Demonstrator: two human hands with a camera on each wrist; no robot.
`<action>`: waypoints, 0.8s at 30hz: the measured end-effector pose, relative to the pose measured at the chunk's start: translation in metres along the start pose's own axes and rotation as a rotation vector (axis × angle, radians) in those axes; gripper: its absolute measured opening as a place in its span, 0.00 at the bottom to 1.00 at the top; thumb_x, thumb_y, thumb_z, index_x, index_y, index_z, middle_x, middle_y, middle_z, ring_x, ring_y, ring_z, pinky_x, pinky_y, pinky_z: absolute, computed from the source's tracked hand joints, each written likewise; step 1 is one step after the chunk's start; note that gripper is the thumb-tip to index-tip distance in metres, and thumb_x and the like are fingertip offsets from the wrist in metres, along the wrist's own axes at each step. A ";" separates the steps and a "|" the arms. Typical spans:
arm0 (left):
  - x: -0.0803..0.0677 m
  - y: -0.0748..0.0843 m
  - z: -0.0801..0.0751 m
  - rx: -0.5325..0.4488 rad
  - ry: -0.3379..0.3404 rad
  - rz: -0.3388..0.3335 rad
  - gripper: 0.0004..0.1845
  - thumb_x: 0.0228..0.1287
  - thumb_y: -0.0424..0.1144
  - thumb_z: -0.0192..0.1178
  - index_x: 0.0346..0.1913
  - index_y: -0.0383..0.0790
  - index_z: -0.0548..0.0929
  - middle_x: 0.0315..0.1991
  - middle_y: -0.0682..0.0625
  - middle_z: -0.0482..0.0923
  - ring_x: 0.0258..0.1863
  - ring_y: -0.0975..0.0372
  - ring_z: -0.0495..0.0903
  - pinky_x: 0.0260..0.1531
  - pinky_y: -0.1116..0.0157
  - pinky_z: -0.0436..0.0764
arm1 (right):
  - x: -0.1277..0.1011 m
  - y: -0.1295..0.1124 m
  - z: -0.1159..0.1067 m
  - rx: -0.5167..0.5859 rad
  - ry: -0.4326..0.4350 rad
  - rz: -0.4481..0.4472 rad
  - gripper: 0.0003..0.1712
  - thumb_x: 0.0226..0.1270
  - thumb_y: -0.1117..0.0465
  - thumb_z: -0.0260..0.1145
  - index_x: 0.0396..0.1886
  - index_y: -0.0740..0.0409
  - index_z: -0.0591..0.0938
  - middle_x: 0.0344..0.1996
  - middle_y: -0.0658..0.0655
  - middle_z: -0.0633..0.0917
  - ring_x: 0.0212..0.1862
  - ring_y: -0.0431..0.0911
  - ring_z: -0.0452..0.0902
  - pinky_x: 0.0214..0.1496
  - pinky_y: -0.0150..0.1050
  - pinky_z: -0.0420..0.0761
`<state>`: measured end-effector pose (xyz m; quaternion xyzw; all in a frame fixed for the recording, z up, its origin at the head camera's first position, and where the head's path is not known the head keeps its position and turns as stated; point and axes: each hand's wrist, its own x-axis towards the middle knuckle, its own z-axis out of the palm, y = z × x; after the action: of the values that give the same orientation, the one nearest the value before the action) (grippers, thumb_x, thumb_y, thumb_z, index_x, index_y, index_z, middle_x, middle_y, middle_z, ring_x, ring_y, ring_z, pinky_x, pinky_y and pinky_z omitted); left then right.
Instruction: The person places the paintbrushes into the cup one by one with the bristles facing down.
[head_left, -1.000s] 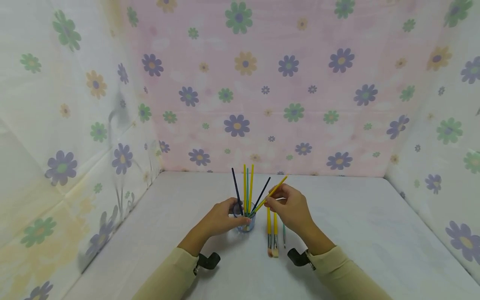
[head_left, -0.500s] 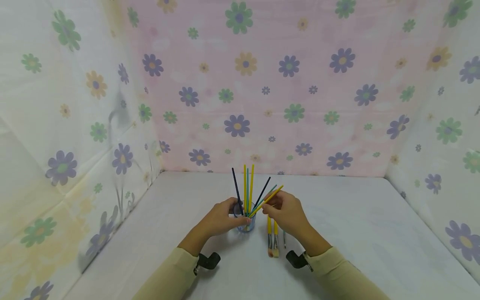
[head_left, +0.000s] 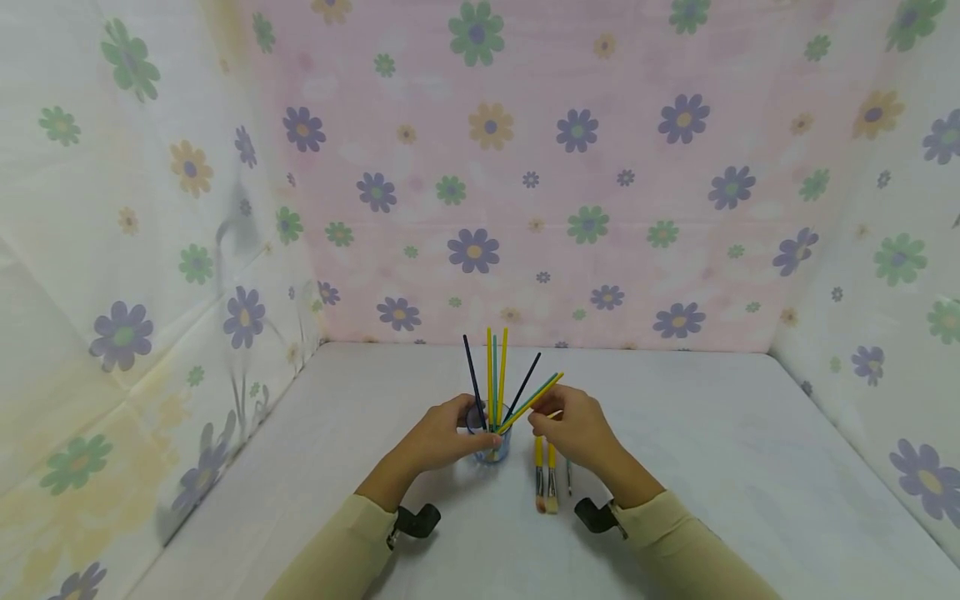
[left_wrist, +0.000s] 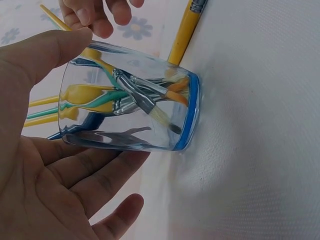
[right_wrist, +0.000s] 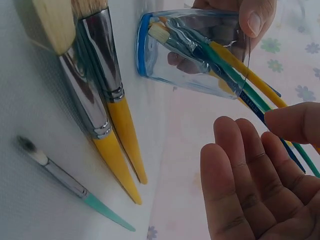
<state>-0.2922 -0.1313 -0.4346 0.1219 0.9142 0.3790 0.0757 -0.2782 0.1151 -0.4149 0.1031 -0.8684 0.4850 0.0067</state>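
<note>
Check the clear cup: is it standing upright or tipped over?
Upright. The clear cup stands on its blue base on the table, brushes sticking up from it, while the left hand grips its side.

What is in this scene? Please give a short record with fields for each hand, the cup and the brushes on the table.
left hand: left hand grips the glass cup, fingers curled round its wall
right hand: right hand is beside the leaning brush handles; its fingers are straight
cup: upright on the white table, blue base, several brushes inside, bristles down
brushes on table: two yellow flat brushes side by side and one thin teal brush, right of the cup
</note>
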 end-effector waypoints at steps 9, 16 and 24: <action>0.001 -0.002 0.002 -0.023 0.040 0.024 0.42 0.56 0.65 0.73 0.66 0.43 0.76 0.60 0.46 0.83 0.64 0.51 0.79 0.65 0.41 0.76 | 0.004 0.005 -0.007 -0.002 0.026 0.013 0.07 0.68 0.60 0.71 0.43 0.55 0.85 0.36 0.50 0.89 0.36 0.47 0.87 0.36 0.39 0.87; 0.003 -0.007 0.002 -0.013 0.102 -0.021 0.38 0.55 0.66 0.73 0.62 0.48 0.77 0.56 0.49 0.84 0.60 0.53 0.80 0.60 0.43 0.79 | 0.008 0.012 -0.008 -0.034 0.023 0.068 0.08 0.69 0.61 0.71 0.44 0.57 0.84 0.37 0.51 0.88 0.35 0.43 0.85 0.36 0.37 0.86; 0.004 -0.010 -0.002 -0.024 0.113 -0.043 0.38 0.54 0.67 0.73 0.60 0.48 0.76 0.51 0.50 0.84 0.54 0.56 0.81 0.54 0.46 0.82 | 0.010 0.022 -0.010 -0.095 0.013 0.138 0.09 0.67 0.59 0.73 0.43 0.56 0.84 0.38 0.52 0.87 0.33 0.44 0.82 0.34 0.37 0.83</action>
<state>-0.2979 -0.1385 -0.4407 0.0795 0.9149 0.3943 0.0333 -0.2930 0.1331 -0.4274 0.0392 -0.8953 0.4434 -0.0162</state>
